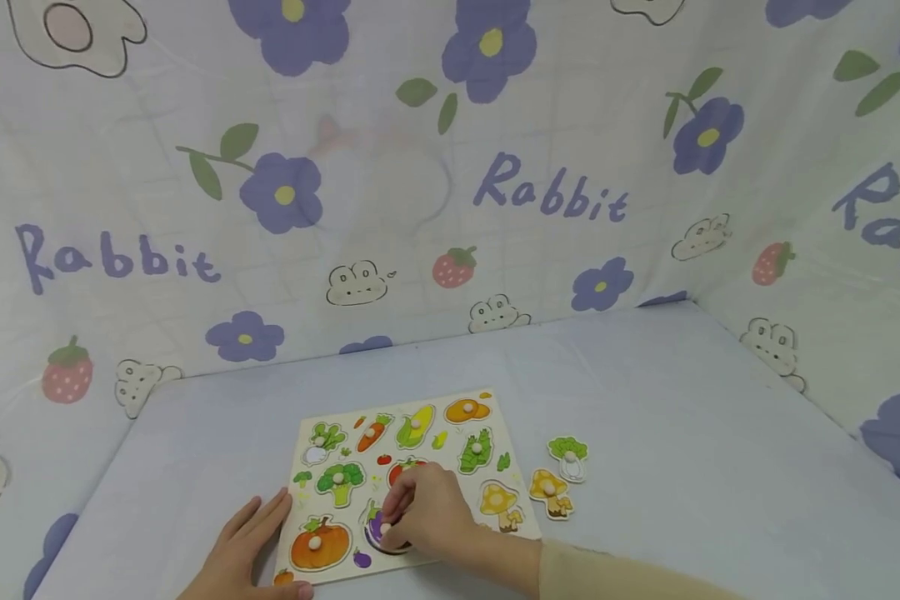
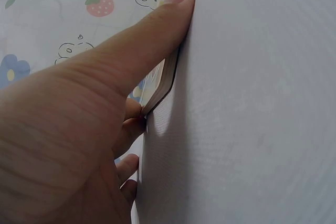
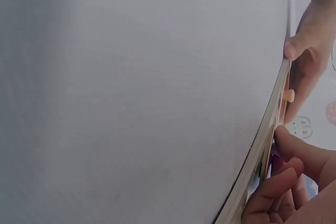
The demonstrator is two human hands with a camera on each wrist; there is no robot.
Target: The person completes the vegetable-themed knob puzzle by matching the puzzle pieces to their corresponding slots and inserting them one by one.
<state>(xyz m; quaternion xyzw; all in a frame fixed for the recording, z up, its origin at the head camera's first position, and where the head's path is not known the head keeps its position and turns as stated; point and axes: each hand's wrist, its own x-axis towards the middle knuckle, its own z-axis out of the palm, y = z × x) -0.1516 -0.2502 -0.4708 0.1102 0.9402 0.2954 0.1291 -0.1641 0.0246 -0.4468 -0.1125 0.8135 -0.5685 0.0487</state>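
Note:
A wooden vegetable puzzle board (image 1: pixel 330 577) lies on the table. My right hand (image 1: pixel 435 512) is over its front middle, pinching the eggplant piece (image 1: pixel 376 523) with thumb and curled fingers; the piece is partly hidden and sits slightly askew at its recess. In the right wrist view, thumb and fingers of the right hand (image 3: pixel 294 182) meet around something purple at the board's face. My left hand (image 1: pixel 236 550) lies at the front left corner, its fairly straight fingers along the left side and its thumb (image 2: pixel 157 22) against the front edge. The pumpkin piece (image 1: pixel 330 546) is between the hands.
Right of the board, a mushroom piece (image 1: pixel 546 483) and a bok choy piece (image 1: pixel 567 450) lie loose on the table (image 1: pixel 682 467). The board's mushroom recess (image 1: pixel 498 497) shows no knob. Knobbed pieces such as corn (image 1: pixel 420 417) and broccoli (image 1: pixel 342 492) sit in their recesses. A printed curtain (image 1: pixel 382 217) hangs behind.

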